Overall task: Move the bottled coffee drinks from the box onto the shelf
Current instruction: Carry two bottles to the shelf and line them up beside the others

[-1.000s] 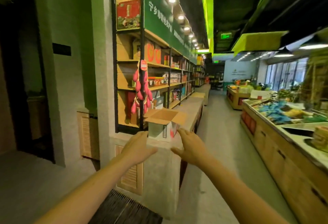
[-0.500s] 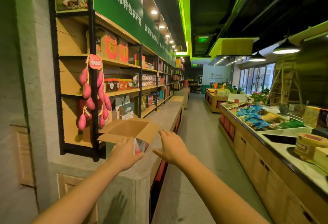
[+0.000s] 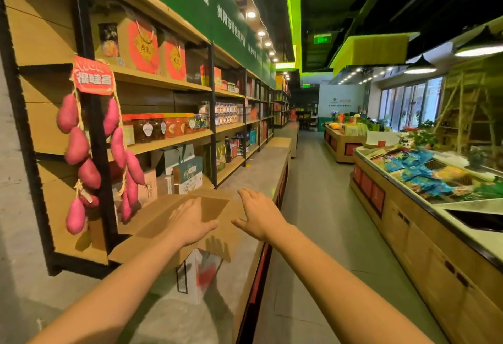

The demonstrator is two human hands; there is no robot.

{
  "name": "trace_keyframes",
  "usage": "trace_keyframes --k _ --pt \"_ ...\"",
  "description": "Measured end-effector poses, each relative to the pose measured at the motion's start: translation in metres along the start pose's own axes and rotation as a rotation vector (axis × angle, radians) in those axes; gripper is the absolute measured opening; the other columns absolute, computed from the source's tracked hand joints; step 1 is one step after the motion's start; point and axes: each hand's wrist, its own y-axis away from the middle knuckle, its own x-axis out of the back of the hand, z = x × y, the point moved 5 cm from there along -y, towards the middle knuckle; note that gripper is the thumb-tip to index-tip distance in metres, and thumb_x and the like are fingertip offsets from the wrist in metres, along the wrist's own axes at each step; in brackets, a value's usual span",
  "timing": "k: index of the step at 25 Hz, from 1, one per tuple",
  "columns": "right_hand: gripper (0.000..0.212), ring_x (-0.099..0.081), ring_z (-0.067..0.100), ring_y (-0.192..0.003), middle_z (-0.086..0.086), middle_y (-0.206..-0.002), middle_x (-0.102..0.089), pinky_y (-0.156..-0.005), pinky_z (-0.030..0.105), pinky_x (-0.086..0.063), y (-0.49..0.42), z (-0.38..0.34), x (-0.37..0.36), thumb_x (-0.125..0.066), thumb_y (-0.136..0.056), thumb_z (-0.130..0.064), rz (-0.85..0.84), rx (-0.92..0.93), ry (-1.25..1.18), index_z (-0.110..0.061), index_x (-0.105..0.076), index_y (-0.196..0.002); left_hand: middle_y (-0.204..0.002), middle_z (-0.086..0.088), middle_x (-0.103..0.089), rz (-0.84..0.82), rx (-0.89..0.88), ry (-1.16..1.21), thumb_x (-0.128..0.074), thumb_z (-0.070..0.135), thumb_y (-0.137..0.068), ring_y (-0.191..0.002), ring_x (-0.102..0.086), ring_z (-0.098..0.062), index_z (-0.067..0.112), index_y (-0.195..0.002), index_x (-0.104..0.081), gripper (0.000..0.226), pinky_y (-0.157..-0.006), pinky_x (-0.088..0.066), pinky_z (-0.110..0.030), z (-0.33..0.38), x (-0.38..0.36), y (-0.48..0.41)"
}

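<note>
Brown corrugated cardboard is filling the lower middle of the view: an open box [image 3: 152, 225] with white printed sides and flaps folded outward is sitting on the grey concrete ledge [image 3: 261, 172], at about eleven o'clock from the person. Its inside is lying hidden behind the flaps and the left hand, so the bottled coffee drinks are not showing. The left hand [image 3: 192, 221] is reaching over the box opening, palm down, fingers straight and close together, gripping nothing; whether it is touching the cardboard cannot be told through the blur. The right hand [image 3: 260, 214] is hovering at the box's three o'clock side, fingers spread and relaxed, holding nothing. The tall wooden shelf with black metal uprights [image 3: 168, 141] is rising just behind the box, running from nine o'clock toward twelve and carrying jars and gift cartons. A string of pink sweet potatoes [image 3: 77, 146] is hanging at the box's ten o'clock. A wooden produce counter [image 3: 408, 234] is standing across the aisle at two o'clock.
</note>
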Motion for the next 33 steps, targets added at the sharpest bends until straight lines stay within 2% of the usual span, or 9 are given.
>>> trace_keyframes --k 2,6,11,16,18,21,24,29,33 --pt "0.072 -0.029 0.029 -0.140 0.010 -0.154 -0.027 -0.115 0.040 -0.026 -0.043 0.022 -0.011 -0.055 -0.091 -0.040 0.003 0.020 -0.014 -0.011 -0.022 -0.147 -0.133 -0.004 -0.051 0.020 0.031 -0.018 -0.058 0.050 -0.083 -0.121 -0.048 -0.024 0.019 -0.130 -0.045 0.058 -0.101 -0.041 -0.039 0.004 -0.007 -0.040" --pt "0.072 -0.026 0.029 -0.142 0.010 -0.156 -0.024 -0.116 0.041 -0.024 -0.136 0.065 -0.026 -0.056 -0.091 -0.038 0.041 0.129 -0.026 -0.012 -0.020 -0.148 -0.152 -0.010 -0.029 0.064 0.169 -0.061 -0.054 0.047 -0.089 -0.139 -0.030 -0.026 0.010 -0.146 -0.023 0.075 -0.112 -0.027 -0.039 0.002 -0.030 -0.127" --pt "0.070 -0.024 0.029 -0.141 0.012 -0.154 -0.025 -0.116 0.040 -0.019 -0.251 0.107 -0.045 -0.056 -0.091 -0.033 0.037 0.353 -0.072 -0.010 -0.021 -0.147 -0.151 -0.011 -0.031 0.160 0.312 0.003 -0.058 0.044 -0.087 -0.137 -0.033 -0.026 0.010 -0.146 -0.024 0.076 -0.110 -0.032 -0.038 -0.015 -0.054 -0.229" --pt "0.067 -0.030 0.031 -0.137 0.013 -0.150 -0.032 -0.113 0.042 -0.023 -0.343 0.120 -0.072 -0.055 -0.091 -0.035 0.016 0.524 -0.147 -0.008 -0.026 -0.145 -0.154 -0.009 -0.026 0.209 0.477 -0.041 -0.056 0.049 -0.087 -0.140 -0.029 -0.025 0.011 -0.147 -0.020 0.079 -0.114 -0.029 -0.038 -0.048 -0.078 -0.291" --pt "0.061 -0.036 0.032 -0.132 0.014 -0.143 -0.039 -0.110 0.043 -0.028 -0.372 0.112 -0.088 -0.056 -0.091 -0.033 0.012 0.603 -0.195 -0.007 -0.032 -0.141 -0.154 -0.008 -0.025 0.241 0.543 -0.094 -0.054 0.052 -0.087 -0.141 -0.028 -0.023 0.011 -0.148 -0.018 0.082 -0.114 -0.027 -0.037 -0.072 -0.083 -0.307" --pt "0.061 -0.036 0.032 -0.132 0.014 -0.143 -0.040 -0.112 0.044 -0.026 -0.405 0.091 -0.120 -0.054 -0.091 -0.035 -0.039 0.683 -0.264 -0.007 -0.032 -0.141 -0.152 -0.009 -0.031 0.275 0.627 -0.154 -0.052 0.053 -0.087 -0.139 -0.031 -0.023 0.008 -0.147 -0.022 0.080 -0.113 -0.028 -0.035 -0.109 -0.081 -0.321" --pt "0.053 -0.042 0.031 -0.126 0.012 -0.136 -0.047 -0.108 0.046 -0.034 -0.427 0.068 -0.150 -0.057 -0.089 -0.033 -0.085 0.746 -0.346 -0.009 -0.040 -0.134 -0.149 -0.012 -0.035 0.337 0.683 -0.149 -0.055 0.051 -0.087 -0.136 -0.035 -0.026 0.007 -0.144 -0.026 0.078 -0.111 -0.032 -0.038 -0.141 -0.079 -0.327" --pt "0.067 -0.030 0.027 -0.140 0.008 -0.152 -0.032 -0.114 0.043 -0.026 -0.448 0.040 -0.201 -0.058 -0.090 -0.035 -0.207 0.838 -0.384 -0.014 -0.026 -0.146 -0.149 -0.011 -0.037 0.357 0.821 -0.142 -0.055 0.053 -0.085 -0.135 -0.038 -0.027 0.011 -0.145 -0.028 0.078 -0.109 -0.036 -0.042 -0.174 -0.088 -0.311" --pt "0.068 -0.020 0.024 -0.145 0.004 -0.157 -0.022 -0.116 0.042 -0.019 -0.460 0.009 -0.229 -0.056 -0.092 -0.032 -0.297 0.934 -0.414 -0.018 -0.021 -0.149 -0.147 -0.008 -0.039 0.451 0.954 -0.171 -0.058 0.049 -0.085 -0.133 -0.040 -0.026 0.013 -0.143 -0.031 0.073 -0.110 -0.036 -0.040 -0.187 -0.091 -0.296"
